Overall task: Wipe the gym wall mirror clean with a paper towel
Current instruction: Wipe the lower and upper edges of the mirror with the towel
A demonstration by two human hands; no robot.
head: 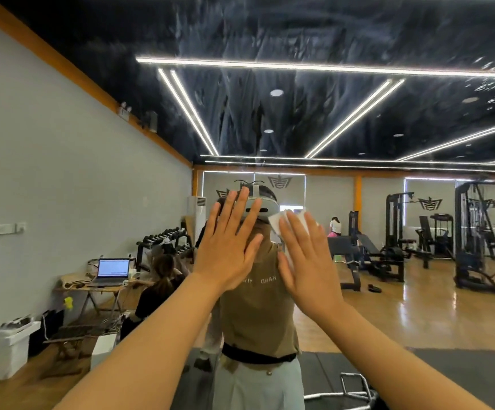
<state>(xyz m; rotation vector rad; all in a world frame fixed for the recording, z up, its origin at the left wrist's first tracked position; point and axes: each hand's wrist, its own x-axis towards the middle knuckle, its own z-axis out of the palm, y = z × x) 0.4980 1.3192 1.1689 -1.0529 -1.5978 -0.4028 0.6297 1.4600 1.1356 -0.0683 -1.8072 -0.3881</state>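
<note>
The wall mirror [299, 119] fills almost the whole view and reflects the gym. Streaks and smears show on its upper part, over the dark reflected ceiling. My left hand [228, 247] lies flat against the glass at head height, fingers straight and spread. Just to its right, my right hand [308, 255] presses a white paper towel [281, 218] flat on the mirror with straight fingers. The towel's edges stick out above my fingertips and beside my thumb; the rest is hidden under my palm. My own reflection stands behind both hands.
Reflected in the mirror: a laptop [113, 269] on a folding table with a seated person at the left, a dumbbell rack [163, 241], weight machines [474, 241] at the right, another person far back, and a black mat [462, 380] on the wood floor.
</note>
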